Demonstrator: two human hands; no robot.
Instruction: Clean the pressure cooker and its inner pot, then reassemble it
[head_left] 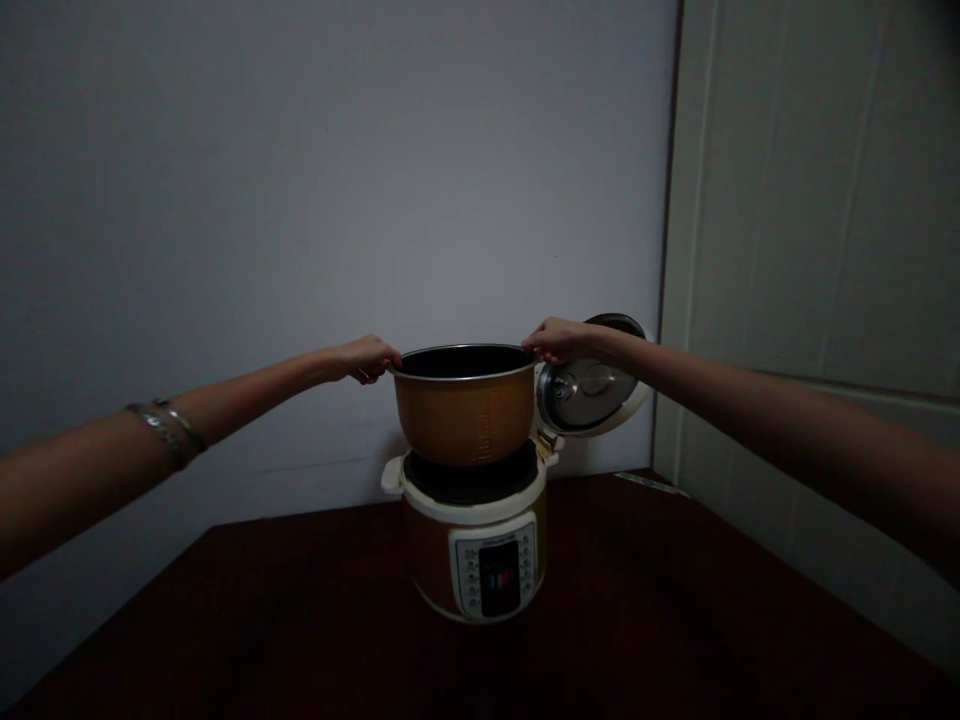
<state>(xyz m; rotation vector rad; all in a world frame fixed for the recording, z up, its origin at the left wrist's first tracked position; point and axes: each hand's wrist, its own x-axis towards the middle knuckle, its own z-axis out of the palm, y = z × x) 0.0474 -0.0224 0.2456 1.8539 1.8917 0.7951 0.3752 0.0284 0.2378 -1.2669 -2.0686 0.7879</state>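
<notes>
A gold-coloured inner pot (pixel 457 410) with a dark inside hangs just above the open mouth of an electric pressure cooker (pixel 427 560). My left hand (pixel 365 358) pinches the pot's rim on its left side. On the opposite side, my right hand (pixel 556 341) grips the rim with fingers closed. The cooker is white and gold, with a button panel (pixel 495 570) on its front. Its round lid (pixel 591 390) stands swung open to the right, partly behind my right forearm. What lies inside the pot cannot be seen.
The cooker stands on a dark reddish-brown table (pixel 300 600). Behind it rises a pale wall (pixel 375 200), and a panelled light surface (pixel 810 220) borders the right side. A thin flat strip (pixel 651 484) lies by the table's back right edge.
</notes>
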